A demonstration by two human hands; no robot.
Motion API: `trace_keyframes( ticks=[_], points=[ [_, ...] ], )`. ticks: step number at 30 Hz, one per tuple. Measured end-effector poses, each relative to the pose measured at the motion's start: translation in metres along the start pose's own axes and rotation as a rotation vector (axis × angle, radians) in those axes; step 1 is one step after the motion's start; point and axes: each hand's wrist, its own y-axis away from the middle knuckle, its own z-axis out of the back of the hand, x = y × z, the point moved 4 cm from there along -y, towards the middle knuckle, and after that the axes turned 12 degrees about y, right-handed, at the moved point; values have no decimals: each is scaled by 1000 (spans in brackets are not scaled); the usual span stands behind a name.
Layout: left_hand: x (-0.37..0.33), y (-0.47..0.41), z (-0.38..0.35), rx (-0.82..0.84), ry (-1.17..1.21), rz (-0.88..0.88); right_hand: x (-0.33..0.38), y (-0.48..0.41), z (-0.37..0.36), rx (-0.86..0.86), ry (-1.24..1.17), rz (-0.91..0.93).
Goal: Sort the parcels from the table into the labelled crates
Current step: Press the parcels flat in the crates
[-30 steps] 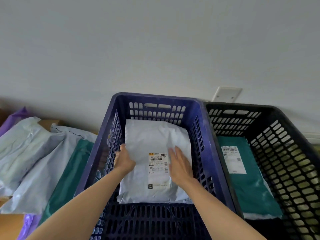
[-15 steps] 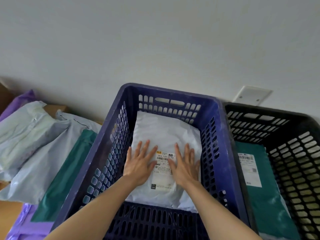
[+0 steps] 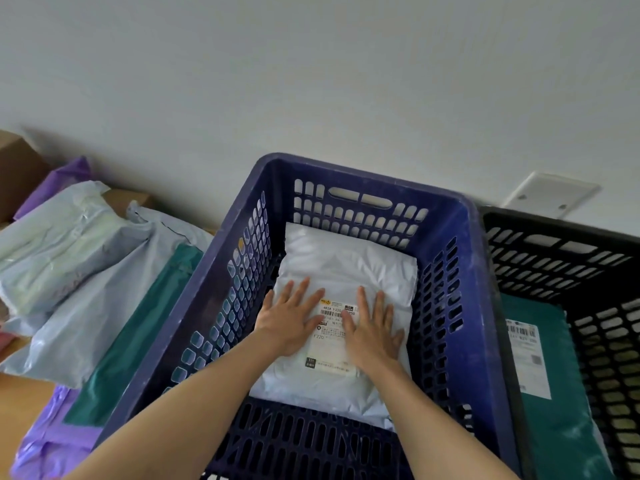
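Person is pressing flat with left hand (image 3: 291, 320) and right hand (image 3: 372, 332), fingers (image 3: 302, 289) straight, spread, gripping nothing. The white parcel (image 3: 349, 265) is lying under them in the blue crate (image 3: 474, 306), label (image 3: 329, 344) up between the fingers. Looking soft, light, slick; pinching edges outboard of fingers probably works. Long axis is running fingertip-ward, toward crate's far wall.

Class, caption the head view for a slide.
Left hand and right hand press a white parcel inside the blue crate.
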Motion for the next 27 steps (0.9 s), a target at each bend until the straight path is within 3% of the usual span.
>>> trace_keyframes(
  ticks=[9, 16, 27],
  points=[
    [-10, 2, 9, 62, -34, 31, 3, 2, 4, 5, 36, -23],
    [-20, 31, 29, 8, -13, -35, 10, 26, 21, -40, -12, -48],
    [-25, 113, 128, -367, -46, -232, 77, 90, 97, -397, -93, 33]
  ],
)
